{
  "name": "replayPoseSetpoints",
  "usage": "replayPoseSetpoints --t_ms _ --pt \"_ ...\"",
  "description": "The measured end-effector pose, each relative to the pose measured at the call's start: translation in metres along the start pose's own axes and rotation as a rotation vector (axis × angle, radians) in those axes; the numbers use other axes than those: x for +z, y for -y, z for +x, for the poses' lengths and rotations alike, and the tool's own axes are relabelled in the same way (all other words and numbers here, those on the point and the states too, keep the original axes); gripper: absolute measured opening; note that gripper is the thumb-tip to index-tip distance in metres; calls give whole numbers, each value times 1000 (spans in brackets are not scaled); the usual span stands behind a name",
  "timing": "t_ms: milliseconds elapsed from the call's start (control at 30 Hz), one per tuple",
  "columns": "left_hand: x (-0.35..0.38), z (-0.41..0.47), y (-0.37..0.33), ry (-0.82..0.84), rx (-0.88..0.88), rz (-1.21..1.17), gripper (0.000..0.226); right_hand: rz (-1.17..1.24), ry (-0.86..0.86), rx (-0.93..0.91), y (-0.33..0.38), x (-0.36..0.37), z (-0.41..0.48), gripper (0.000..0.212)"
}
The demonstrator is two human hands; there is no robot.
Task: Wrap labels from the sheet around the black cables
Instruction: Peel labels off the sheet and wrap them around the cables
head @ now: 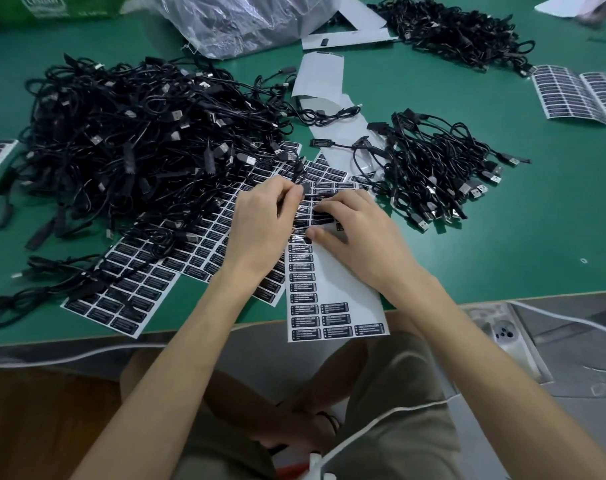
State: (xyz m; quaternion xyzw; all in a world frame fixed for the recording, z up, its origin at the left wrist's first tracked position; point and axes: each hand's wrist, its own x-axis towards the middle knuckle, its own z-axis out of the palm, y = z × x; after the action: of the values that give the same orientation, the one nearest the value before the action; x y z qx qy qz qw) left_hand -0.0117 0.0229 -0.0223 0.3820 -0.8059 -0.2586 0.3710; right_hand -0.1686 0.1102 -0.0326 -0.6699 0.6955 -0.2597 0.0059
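Carefully: by the bench's (502,254) front edge your left hand (263,223) pinches the cable (306,188); your right hand (358,237) curls onto a label (320,216), grip unclear. Peel it squarely.

A green table (502,237) fills most of the view. At its far edge lies a crumpled clear plastic bag (246,22), and a green carton (62,6) stands in the far left corner. A white cord (87,355) runs along the near edge. Lower right sits a white socket strip (505,336) – below left, wooden floor (35,427).
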Motion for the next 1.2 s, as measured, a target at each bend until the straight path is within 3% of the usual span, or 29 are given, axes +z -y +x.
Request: replayPoseSetpoints --t_ms 167,467,733,1067,1200 --pt "0 0 0 12 23 5 25 -42 -39 -23 2 -1 -3 34" --pt "-3 2 2 197 29 -60 7 -11 -51 5 2 -1 -3 28" --pt "-3 1 0 207 72 -17 8 12 -43 27 1 -3 -3 32" --pt "7 -4 -1 175 166 290 19 27 -1 31 2 -3 -3 44" --pt "5 -1 1 146 77 188 21 45 -9 43 6 -4 -4 39"
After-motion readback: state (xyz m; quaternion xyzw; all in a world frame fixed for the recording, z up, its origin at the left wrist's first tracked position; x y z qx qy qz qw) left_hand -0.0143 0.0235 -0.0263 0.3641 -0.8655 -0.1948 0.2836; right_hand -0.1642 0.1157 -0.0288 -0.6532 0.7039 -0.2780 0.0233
